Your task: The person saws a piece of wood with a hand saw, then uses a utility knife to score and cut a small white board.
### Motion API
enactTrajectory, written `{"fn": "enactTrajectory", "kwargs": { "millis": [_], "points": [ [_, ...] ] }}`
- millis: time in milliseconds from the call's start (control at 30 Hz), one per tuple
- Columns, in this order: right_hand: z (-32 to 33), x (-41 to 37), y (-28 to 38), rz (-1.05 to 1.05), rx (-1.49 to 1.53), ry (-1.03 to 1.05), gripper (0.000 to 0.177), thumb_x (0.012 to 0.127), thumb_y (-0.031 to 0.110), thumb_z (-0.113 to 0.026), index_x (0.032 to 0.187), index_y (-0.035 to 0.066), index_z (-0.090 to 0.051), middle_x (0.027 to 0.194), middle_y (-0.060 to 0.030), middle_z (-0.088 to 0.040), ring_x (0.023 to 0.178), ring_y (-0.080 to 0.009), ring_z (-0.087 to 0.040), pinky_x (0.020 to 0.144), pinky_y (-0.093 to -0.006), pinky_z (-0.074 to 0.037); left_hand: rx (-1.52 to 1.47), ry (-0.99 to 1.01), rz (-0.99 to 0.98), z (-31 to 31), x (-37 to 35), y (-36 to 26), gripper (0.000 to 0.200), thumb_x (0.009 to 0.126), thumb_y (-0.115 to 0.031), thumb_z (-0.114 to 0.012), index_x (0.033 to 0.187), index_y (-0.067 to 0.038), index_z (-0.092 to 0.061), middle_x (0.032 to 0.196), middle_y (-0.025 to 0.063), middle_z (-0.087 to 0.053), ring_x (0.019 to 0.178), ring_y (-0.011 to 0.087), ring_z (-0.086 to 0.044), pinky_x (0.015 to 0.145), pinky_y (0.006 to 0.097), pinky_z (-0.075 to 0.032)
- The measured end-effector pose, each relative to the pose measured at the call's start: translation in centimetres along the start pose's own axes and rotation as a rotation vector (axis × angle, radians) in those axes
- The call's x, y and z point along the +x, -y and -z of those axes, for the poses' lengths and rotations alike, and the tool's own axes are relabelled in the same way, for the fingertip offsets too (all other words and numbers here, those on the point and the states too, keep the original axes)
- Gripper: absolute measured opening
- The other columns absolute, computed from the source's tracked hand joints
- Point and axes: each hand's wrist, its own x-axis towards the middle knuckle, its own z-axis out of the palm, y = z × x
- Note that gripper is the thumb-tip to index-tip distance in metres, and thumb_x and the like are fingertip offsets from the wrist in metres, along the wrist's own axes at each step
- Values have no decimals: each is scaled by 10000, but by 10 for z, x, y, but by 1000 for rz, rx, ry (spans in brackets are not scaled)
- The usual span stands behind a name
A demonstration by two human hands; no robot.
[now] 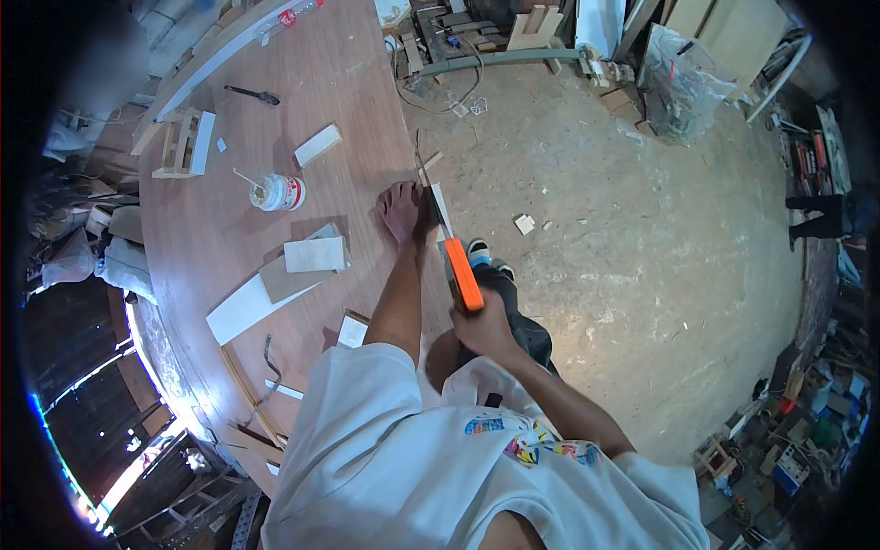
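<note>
Right hand (483,327) wraps the orange-handled saw (461,270); its thin blade, at twelve o'clock, is half hidden beside the left hand (401,209), spread flat by a pale strip (441,203) at the table (312,82) edge.

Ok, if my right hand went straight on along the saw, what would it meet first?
Probably the pale wood strip at the table edge, beside your left hand, where the saw blade crosses. Depth is unclear: your right hand may sit lower and meet the edge itself first.
</note>
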Motion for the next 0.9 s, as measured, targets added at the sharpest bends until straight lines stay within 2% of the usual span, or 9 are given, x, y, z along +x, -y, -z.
{"fn": "enactTrajectory", "kwargs": {
  "millis": [100,200,267,433,500,633,733,867,900],
  "points": [
    [-32,62,-26,59,-46,-30,131,698,11,-597,660,-9,-473,537,-100,-468,523,-144,-475,507,-322,-401,-21,-25,18,12,3,-8,231,834,-399,-554,918,-199,-633,968,-16,-584,1000,220,-515,881,393,-348],
    [-29,57,9,-35,-1,-27,131,697,17,-602,669,-17,-478,555,-119,-481,529,-147,-478,515,-318,-405,24,-21,-11,23,0,-9,241,833,-412,-551,916,-200,-632,964,-18,-582,992,217,-516,878,397,-346],
    [-9,21,9,-103,-133,83,149,708,57,-612,798,-51,-561,688,-239,-585,681,-369,-626,598,-385,-470,39,-53,-41,20,1,-8,248,835,-421,-548,915,-202,-632,965,-21,-582,984,212,-519,877,400,-346],
    [12,-48,24,-48,22,69,113,690,17,-598,768,-46,-546,627,-205,-537,644,-358,-610,585,-383,-461,84,-23,-17,2,4,5,225,862,-413,-522,927,-230,-634,984,-24,-582,967,192,-532,887,404,-346],
    [-1,-11,2,14,39,-12,127,710,4,-598,671,8,-477,569,-56,-474,555,-112,-468,524,-301,-403,20,10,14,3,1,2,222,867,-405,-516,938,-231,-635,995,-24,-582,979,193,-531,892,403,-345],
    [-32,65,-16,64,-22,-38,119,705,15,-601,670,-17,-493,558,-101,-477,534,-134,-464,514,-315,-401,74,5,29,20,4,-12,228,877,-393,-508,965,-225,-636,1026,-16,-580,1020,199,-527,920,401,-337],
    [-32,50,-8,28,-40,-41,115,703,12,-598,679,-26,-492,560,-110,-478,531,-142,-468,523,-310,-409,45,15,48,28,3,-15,232,871,-393,-518,970,-218,-634,1037,-2,-579,1027,210,-531,926,402,-347],
    [3,-34,27,14,61,-13,100,696,-11,-593,680,3,-496,580,-68,-495,576,-109,-484,548,-285,-414,70,8,36,14,5,-3,217,868,-377,-526,951,-211,-638,1012,11,-585,1021,221,-537,907,408,-365],
    [8,-47,30,-4,80,18,68,693,-6,-592,714,-15,-528,592,-114,-526,575,-221,-536,553,-326,-436,54,26,26,10,5,0,211,863,-376,-533,934,-209,-642,992,12,-588,1017,224,-539,893,410,-373]
  ]
}}
